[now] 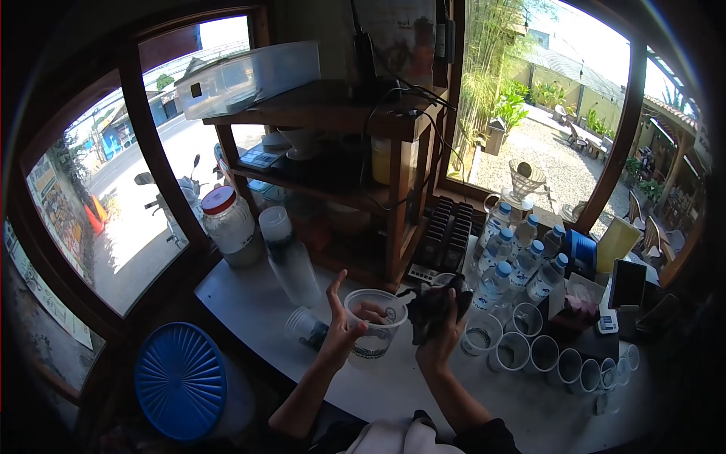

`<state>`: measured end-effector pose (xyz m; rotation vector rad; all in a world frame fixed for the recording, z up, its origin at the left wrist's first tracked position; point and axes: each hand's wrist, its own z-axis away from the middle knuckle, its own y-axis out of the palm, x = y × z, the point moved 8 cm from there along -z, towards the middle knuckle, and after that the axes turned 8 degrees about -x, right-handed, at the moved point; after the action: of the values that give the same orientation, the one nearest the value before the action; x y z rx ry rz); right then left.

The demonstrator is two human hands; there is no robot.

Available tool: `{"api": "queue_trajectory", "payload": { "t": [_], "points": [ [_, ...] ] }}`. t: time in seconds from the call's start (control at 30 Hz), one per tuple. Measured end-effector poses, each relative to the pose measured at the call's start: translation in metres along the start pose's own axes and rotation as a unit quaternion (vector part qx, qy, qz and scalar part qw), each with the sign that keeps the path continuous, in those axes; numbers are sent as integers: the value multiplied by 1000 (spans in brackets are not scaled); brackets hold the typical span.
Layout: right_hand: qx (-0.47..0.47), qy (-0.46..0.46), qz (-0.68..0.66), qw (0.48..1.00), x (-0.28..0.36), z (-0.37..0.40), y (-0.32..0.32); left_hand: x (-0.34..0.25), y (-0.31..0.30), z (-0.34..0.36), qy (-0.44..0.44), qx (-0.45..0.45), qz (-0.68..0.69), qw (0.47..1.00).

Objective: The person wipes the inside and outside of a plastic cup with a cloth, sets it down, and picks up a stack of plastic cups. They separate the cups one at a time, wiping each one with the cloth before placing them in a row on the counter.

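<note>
Left hand (344, 327) pinches clear cup (376, 331) at rim over counter (423, 397), index splayed, right hand (439, 337) fisted on dark cloth (432, 303); weak pinch risks dropping it onto empty cups (529, 352).

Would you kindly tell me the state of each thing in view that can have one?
plastic cup: upright, gripped at the rim by the left hand.
dark cloth: bunched in the right hand.
water bottles: upright, blue caps on.
jar: upright, red lid on.
row of cups: standing mouth up on the counter.
blue lid: lying flat.
</note>
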<state>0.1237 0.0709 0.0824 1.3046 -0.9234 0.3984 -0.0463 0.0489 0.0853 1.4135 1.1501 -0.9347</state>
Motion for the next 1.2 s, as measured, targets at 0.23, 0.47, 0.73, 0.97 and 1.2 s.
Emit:
{"api": "queue_trajectory", "payload": {
  "t": [0.23, 0.47, 0.73, 0.97, 1.2],
  "points": [
    [191, -463, 411, 761, 28, 72, 60, 9, 15, 2, 78, -67, 126, 987],
    [291, -356, 320, 828, 3, 66, 29, 11, -5, 1, 84, -96, 371, 920],
    [71, 401, -93, 909, -94, 45, -18, -33, 13, 20, 363, -37, 16, 931],
    [65, 279, 53, 957, -25, 40, -22, -14, -8, 11, 369, -171, -201, 891],
    [-22, 89, -1, 996, 40, 11, -41, 66, 20, -30, 272, -194, -390, 858]
  ]
}}
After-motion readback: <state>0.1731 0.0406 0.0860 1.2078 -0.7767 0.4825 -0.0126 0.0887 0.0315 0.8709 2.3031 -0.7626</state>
